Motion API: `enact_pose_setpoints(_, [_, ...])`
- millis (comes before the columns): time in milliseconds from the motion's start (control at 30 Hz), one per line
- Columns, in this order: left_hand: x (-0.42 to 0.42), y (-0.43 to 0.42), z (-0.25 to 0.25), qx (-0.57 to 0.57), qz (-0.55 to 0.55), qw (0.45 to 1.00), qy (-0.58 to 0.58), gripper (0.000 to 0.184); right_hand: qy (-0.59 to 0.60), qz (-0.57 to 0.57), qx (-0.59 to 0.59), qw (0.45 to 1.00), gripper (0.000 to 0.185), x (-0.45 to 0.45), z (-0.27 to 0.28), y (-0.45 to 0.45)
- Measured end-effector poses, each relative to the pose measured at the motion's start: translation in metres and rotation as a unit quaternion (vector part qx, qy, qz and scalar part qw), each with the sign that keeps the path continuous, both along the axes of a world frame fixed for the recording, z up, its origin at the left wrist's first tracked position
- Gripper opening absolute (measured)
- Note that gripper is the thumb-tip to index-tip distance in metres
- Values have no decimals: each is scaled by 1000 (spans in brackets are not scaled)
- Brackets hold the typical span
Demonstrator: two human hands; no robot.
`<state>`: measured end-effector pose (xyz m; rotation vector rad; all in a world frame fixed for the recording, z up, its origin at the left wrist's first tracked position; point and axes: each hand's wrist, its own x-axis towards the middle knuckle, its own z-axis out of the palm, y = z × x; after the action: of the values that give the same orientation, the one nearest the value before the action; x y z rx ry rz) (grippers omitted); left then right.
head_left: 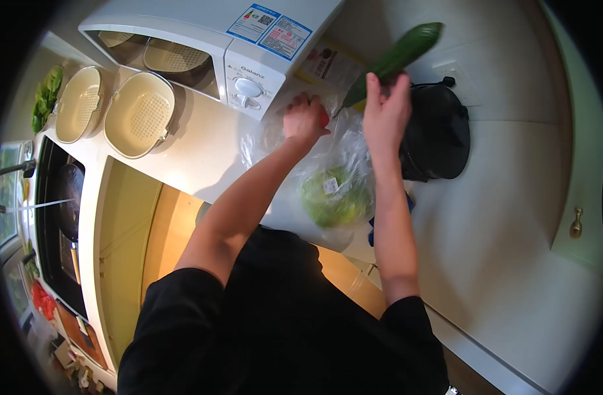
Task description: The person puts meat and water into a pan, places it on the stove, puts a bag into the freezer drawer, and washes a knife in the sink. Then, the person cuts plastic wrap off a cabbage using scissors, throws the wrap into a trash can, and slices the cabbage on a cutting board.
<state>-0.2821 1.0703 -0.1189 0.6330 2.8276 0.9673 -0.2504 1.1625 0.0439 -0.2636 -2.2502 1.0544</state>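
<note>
My right hand is closed round the lower part of a long green cucumber, which slants up to the right above the counter. My left hand has its fingers bent over a red item, mostly hidden beneath them, at the clear plastic bags. Just below both hands, a round green vegetable with a white label lies wrapped in clear plastic.
A white microwave stands behind my left hand. Two cream baskets sit to its left, near leafy greens. Right of my right hand is a black appliance. A sink lies far left.
</note>
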Motion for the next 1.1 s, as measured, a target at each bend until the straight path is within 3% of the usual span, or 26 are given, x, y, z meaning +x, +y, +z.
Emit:
enact_pose_setpoints(100, [12,-24,8,-25,-7,999,-25,76,-83,-30,102,991,39,6,-38,4])
enact_pose_setpoints(167, [25,-45,25,-62,-1,996,-62,78,-139,-41,71,987,35,11,-44,-3])
enact_pose_setpoints(200, [28,-55,33,-56,-3,990,-132,88,-164,-37,37,985,35,14,-39,-9])
enact_pose_setpoints(300, [27,-80,36,-12,13,980,-198,101,-272,-1,-112,956,36,33,-24,-26])
enact_pose_setpoints(367, [24,-93,28,12,-22,987,-161,105,-372,52,-261,889,37,49,-25,-26])
enact_pose_setpoints(400, [22,-100,22,17,-47,988,-144,103,-387,60,-280,876,35,61,-37,-29])
enact_pose_setpoints(500, [25,-120,22,12,-104,985,-139,91,-384,59,-385,837,38,95,-44,-67])
enact_pose_setpoints(600, [30,-141,33,-25,-138,979,-145,83,-401,57,-365,838,39,115,-86,-91])
enact_pose_setpoints(700, [25,-161,50,-22,-153,981,-121,80,-347,29,-308,885,42,133,-175,-97])
enact_pose_setpoints(800, [27,-183,50,41,-106,985,-129,88,-297,11,-339,893,42,128,-197,-128])
enact_pose_setpoints(933, [30,-191,29,160,21,950,-267,102,-254,2,-357,899,39,113,-187,-151])
enact_pose_setpoints(1033, [36,-163,13,265,37,914,-304,98,-225,-42,-279,933,38,106,-143,-120])
enact_pose_setpoints(1067, [38,-141,30,324,53,879,-345,94,-233,-65,-188,952,37,98,-133,-99])
enact_pose_setpoints(1100, [37,-117,35,364,66,870,-326,88,-220,-64,-234,945,35,87,-102,-82])
